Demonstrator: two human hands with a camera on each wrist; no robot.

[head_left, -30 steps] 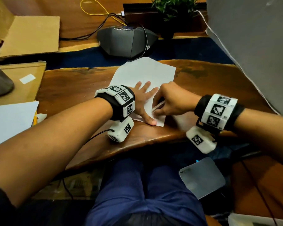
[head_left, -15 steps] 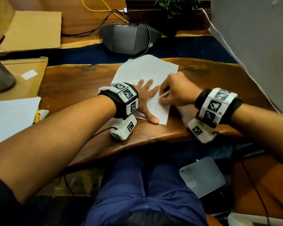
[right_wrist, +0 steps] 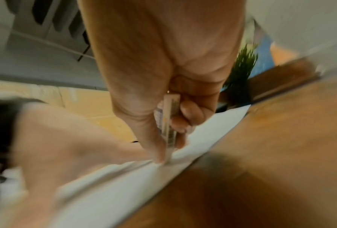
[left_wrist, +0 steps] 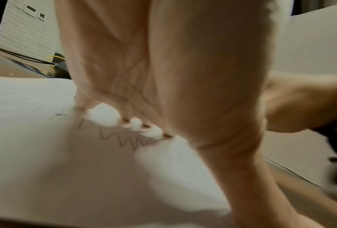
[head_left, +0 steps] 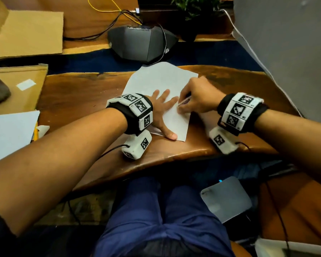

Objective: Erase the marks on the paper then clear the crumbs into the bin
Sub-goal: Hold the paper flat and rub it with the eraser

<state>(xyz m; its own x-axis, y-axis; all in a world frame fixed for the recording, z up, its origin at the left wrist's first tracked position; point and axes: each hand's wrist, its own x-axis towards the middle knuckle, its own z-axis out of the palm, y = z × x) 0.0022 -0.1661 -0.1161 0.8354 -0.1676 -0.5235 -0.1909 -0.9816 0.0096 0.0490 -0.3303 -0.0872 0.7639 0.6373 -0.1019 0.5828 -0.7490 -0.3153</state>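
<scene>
A white sheet of paper (head_left: 161,80) lies on the wooden table (head_left: 78,93). My left hand (head_left: 164,110) lies flat on it with fingers spread, pressing it down. A zigzag pencil mark (left_wrist: 120,138) runs on the paper (left_wrist: 36,154) beside those fingers in the left wrist view. My right hand (head_left: 195,101) pinches a slim eraser stick (head_left: 184,100), its tip touching the sheet just right of my left fingers. The right wrist view shows the eraser stick (right_wrist: 168,128) held between thumb and fingers, tip down on the paper (right_wrist: 124,185). No bin is in view.
A dark conference speaker (head_left: 141,43) with cables sits behind the paper, a potted plant (head_left: 191,8) beyond it. Cardboard pieces (head_left: 28,34) and another white sheet (head_left: 7,132) lie at the left. A grey panel (head_left: 285,43) stands at the right. Small crumbs (head_left: 102,102) dot the wood left of the paper.
My right hand with the eraser stick has moved away from me up the paper, from near its front edge to beside my left fingertips. The left hand stays pressed on the sheet.
</scene>
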